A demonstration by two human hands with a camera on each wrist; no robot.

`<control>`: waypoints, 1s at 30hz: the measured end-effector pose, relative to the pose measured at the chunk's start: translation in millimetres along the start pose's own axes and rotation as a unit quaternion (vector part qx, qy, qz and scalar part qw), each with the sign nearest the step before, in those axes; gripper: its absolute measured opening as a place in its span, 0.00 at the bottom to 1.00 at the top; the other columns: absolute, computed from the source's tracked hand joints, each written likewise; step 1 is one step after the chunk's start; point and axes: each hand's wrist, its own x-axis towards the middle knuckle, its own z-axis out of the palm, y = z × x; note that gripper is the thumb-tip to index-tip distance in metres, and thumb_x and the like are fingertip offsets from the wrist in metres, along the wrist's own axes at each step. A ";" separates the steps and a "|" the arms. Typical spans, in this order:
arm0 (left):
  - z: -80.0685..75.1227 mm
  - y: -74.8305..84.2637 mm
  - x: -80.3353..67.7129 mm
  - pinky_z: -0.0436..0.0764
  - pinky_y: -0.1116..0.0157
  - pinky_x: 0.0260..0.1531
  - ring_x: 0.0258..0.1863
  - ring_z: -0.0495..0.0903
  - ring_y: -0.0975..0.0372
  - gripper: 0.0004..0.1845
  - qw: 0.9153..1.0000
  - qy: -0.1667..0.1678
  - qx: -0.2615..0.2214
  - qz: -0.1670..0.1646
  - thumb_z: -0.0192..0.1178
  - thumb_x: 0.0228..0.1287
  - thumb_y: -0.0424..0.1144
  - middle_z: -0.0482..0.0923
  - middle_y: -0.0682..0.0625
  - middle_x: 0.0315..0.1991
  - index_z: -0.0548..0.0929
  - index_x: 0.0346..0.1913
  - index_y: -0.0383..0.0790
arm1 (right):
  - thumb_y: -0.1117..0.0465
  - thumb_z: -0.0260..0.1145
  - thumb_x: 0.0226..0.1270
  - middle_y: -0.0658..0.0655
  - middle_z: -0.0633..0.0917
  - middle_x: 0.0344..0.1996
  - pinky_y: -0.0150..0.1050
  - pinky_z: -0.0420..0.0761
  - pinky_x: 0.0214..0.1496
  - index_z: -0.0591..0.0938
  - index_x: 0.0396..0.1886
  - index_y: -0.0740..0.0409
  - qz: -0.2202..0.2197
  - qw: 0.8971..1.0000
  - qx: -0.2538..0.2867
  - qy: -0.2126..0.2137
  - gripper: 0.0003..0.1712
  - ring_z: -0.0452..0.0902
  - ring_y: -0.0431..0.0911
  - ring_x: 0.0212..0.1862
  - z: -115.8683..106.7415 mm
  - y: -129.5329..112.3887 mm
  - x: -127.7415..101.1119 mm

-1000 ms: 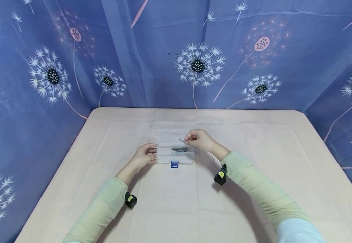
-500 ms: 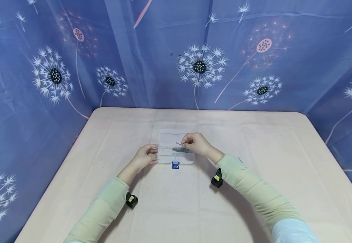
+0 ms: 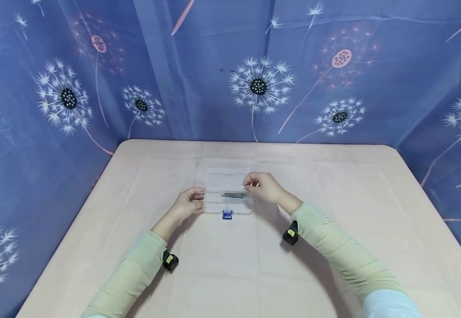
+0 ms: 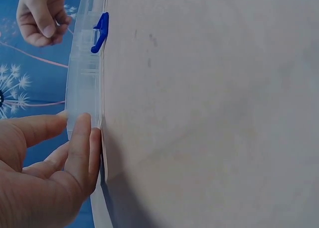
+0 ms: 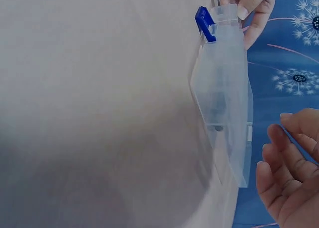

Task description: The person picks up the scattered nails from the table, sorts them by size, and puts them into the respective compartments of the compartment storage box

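Note:
A clear plastic box [image 3: 219, 182] lies open in the middle of the table, a blue latch [image 3: 227, 215] on its near side. Several thin metal nails [image 3: 233, 195] lie in it. My left hand [image 3: 188, 204] grips the box's left end between thumb and fingers [image 4: 79, 138]. My right hand [image 3: 263, 185] hovers over the box's right end with fingers loosely bent and nothing in them [image 5: 279, 153]. In the wrist views the box [image 4: 84, 68] [image 5: 224, 88] shows edge-on.
The table [image 3: 333, 185] wears a pale pink cloth. One loose nail [image 3: 277, 207] lies on it just by my right wrist. Blue dandelion-print curtains [image 3: 174, 88] close off the back and both sides. Black wrist cameras [image 3: 290, 234] sit on both sleeves.
My right hand held a nail over the box; now the nail lies among the others in the box and the hand has drawn slightly right, holding nothing. The left hand has stayed put.

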 end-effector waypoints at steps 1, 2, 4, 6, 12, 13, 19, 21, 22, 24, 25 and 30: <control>0.0 0.4 -0.6 0.83 0.57 0.52 0.54 0.75 0.45 0.26 1.000 0.001 -0.001 0.000 0.51 0.64 0.22 0.68 0.28 0.60 0.64 0.66 0.26 | 0.71 0.63 0.58 0.60 0.85 0.32 0.35 0.80 0.38 0.82 0.33 0.67 -0.002 1.000 -0.003 0.000 0.04 0.77 0.47 0.34 -2.0 -1.3 -1.8; 0.1 0.7 -1.1 0.83 0.57 0.52 0.54 0.75 0.45 0.26 1.000 0.001 0.000 0.001 0.51 0.64 0.22 0.68 0.28 0.59 0.64 0.66 0.25 | 0.71 0.63 0.58 0.60 0.85 0.31 0.35 0.80 0.38 0.82 0.33 0.66 -0.005 1.000 -0.005 0.001 0.04 0.77 0.47 0.34 -3.9 -2.2 -3.4; 0.3 0.7 -1.7 0.83 0.57 0.52 0.54 0.75 0.44 0.26 1.000 -0.001 0.001 0.005 0.50 0.64 0.21 0.68 0.28 0.59 0.64 0.66 0.25 | 0.71 0.64 0.58 0.59 0.85 0.31 0.35 0.80 0.38 0.82 0.33 0.66 -0.006 1.000 -0.015 0.004 0.04 0.77 0.47 0.33 -7.3 -3.1 -7.1; 0.8 -0.3 -1.5 0.83 0.58 0.51 0.54 0.75 0.43 0.26 1.000 0.001 0.000 0.006 0.50 0.64 0.21 0.68 0.28 0.59 0.64 0.65 0.25 | 0.71 0.64 0.58 0.59 0.85 0.31 0.36 0.81 0.37 0.83 0.33 0.66 -0.007 1.000 -0.023 0.006 0.04 0.77 0.47 0.33 -10.3 -3.1 -10.5; 1.8 -0.9 -1.2 0.84 0.59 0.51 0.53 0.75 0.45 0.25 1.000 0.005 0.003 0.003 0.50 0.65 0.22 0.69 0.28 0.59 0.65 0.65 0.26 | 0.71 0.64 0.59 0.60 0.86 0.33 0.38 0.82 0.36 0.83 0.34 0.67 -0.003 0.998 -0.055 0.007 0.05 0.77 0.47 0.32 -18.3 0.2 -21.3; 1.8 -0.5 -1.5 0.84 0.60 0.51 0.53 0.76 0.45 0.25 1.000 0.005 0.006 0.003 0.49 0.65 0.22 0.69 0.28 0.59 0.65 0.65 0.26 | 0.71 0.64 0.58 0.60 0.86 0.33 0.38 0.81 0.36 0.83 0.34 0.67 -0.002 0.998 -0.059 0.008 0.05 0.77 0.46 0.32 -19.7 0.7 -23.4; 1.9 -1.9 -1.4 0.84 0.60 0.50 0.52 0.76 0.47 0.24 1.000 0.007 0.009 0.004 0.48 0.65 0.22 0.69 0.28 0.59 0.65 0.65 0.25 | 0.70 0.64 0.58 0.59 0.85 0.33 0.36 0.80 0.36 0.83 0.35 0.67 0.006 0.997 -0.075 0.004 0.06 0.76 0.46 0.32 -27.8 4.1 -35.7; 1.5 -2.9 -0.7 0.84 0.60 0.50 0.52 0.76 0.47 0.24 1.000 0.006 0.006 0.005 0.48 0.65 0.22 0.69 0.28 0.59 0.65 0.65 0.25 | 0.70 0.64 0.58 0.59 0.85 0.33 0.37 0.80 0.36 0.83 0.35 0.67 0.008 0.997 -0.076 0.005 0.06 0.77 0.46 0.32 -30.8 5.1 -39.6; 1.2 -3.3 -0.4 0.84 0.60 0.50 0.52 0.76 0.47 0.24 1.000 0.005 0.007 0.007 0.48 0.65 0.22 0.69 0.28 0.59 0.64 0.65 0.25 | 0.70 0.64 0.58 0.59 0.85 0.33 0.37 0.80 0.36 0.83 0.35 0.68 0.008 0.997 -0.078 0.006 0.06 0.77 0.46 0.32 -32.2 5.9 -41.6; 1.2 -3.8 0.2 0.84 0.60 0.49 0.51 0.76 0.47 0.24 1.000 0.005 0.008 0.010 0.48 0.65 0.22 0.69 0.27 0.59 0.65 0.65 0.25 | 0.70 0.63 0.58 0.59 0.85 0.33 0.36 0.80 0.36 0.83 0.35 0.68 0.011 0.997 -0.080 0.008 0.06 0.77 0.46 0.32 -35.1 7.2 -45.3; 1.3 -3.9 0.4 0.85 0.61 0.49 0.51 0.76 0.47 0.24 1.000 0.005 0.009 0.010 0.48 0.65 0.22 0.69 0.27 0.59 0.65 0.65 0.25 | 0.70 0.64 0.58 0.59 0.85 0.32 0.36 0.80 0.35 0.83 0.35 0.68 0.013 0.997 -0.081 0.010 0.06 0.77 0.46 0.32 -36.2 8.3 -47.1; 2.3 -2.3 0.3 0.85 0.63 0.49 0.52 0.76 0.47 0.24 1.000 0.007 0.013 0.003 0.49 0.65 0.23 0.69 0.29 0.59 0.65 0.65 0.26 | 0.70 0.64 0.58 0.59 0.85 0.33 0.34 0.80 0.34 0.83 0.35 0.68 0.031 0.996 -0.086 0.008 0.07 0.76 0.45 0.32 -41.0 11.7 -56.7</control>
